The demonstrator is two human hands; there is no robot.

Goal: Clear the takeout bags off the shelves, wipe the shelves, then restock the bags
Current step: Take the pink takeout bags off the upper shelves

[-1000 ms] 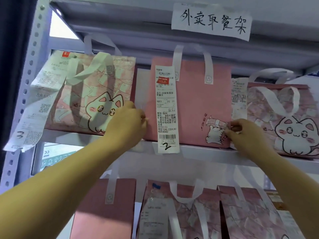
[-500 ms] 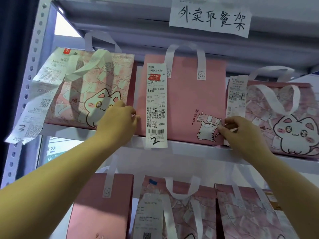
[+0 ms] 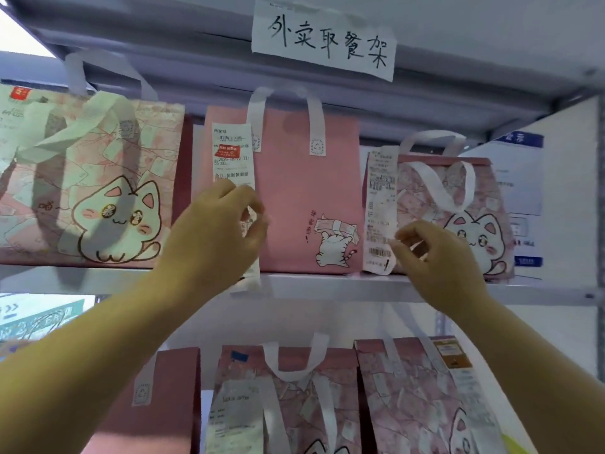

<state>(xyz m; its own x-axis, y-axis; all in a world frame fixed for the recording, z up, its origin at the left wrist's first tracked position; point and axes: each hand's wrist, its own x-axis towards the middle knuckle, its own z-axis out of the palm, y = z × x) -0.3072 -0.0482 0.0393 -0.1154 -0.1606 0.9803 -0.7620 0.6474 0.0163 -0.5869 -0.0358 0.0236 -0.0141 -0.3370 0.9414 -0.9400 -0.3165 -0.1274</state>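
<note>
A plain pink takeout bag [image 3: 294,198] with a small cat print stands upright in the middle of the upper shelf [image 3: 327,286]. A long receipt [image 3: 232,152] hangs down its front. My left hand [image 3: 216,231] hovers in front of that receipt with loosely curled, blurred fingers and holds nothing I can see. My right hand [image 3: 435,257] hangs just off the bag's right edge, fingers loosely curled, next to the receipt [image 3: 381,204] of the cat-patterned bag [image 3: 458,204] on the right. Another cat-patterned bag [image 3: 91,178] stands at the left.
A handwritten paper sign [image 3: 324,37] is taped to the shelf above. On the lower shelf stand a plain pink bag [image 3: 170,404] and two patterned bags [image 3: 294,404] [image 3: 409,404]. A metal upright [image 3: 600,224] and a wall notice [image 3: 520,191] are at the right.
Both hands gripped the sides of the middle pink bag; now they have come off it. The left hand moved right over the receipt, and the view shifted closer.
</note>
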